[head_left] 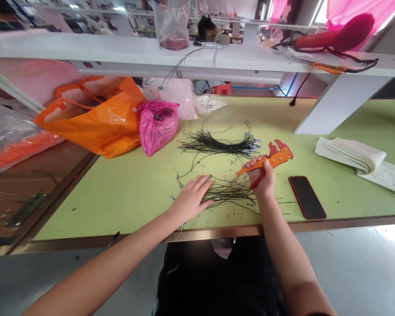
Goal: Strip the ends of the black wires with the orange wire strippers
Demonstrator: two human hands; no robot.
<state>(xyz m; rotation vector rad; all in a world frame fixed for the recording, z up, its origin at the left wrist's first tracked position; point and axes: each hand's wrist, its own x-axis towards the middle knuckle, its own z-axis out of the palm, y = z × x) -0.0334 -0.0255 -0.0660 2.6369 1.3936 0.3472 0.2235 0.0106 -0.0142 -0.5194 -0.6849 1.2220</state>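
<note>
My right hand [263,177] is wrapped round the handles of an orange and red wire stripper [276,157], its head pointing up and to the right. Palm down, my left hand [191,198] rests with its fingers spread on the left end of a loose bundle of thin black wires [232,192]. Beyond both hands lies a thicker bundle of black wires [217,144], with blue and silver ends at its right. Small dark scraps are scattered around the wires on the green table [118,197].
An orange bag [118,118] and a pink bag [158,125] stand at the back left. A phone [307,197] and folded papers [352,153] lie at the right. A white shelf [125,48] crosses above the table, with a support [342,103] at the right.
</note>
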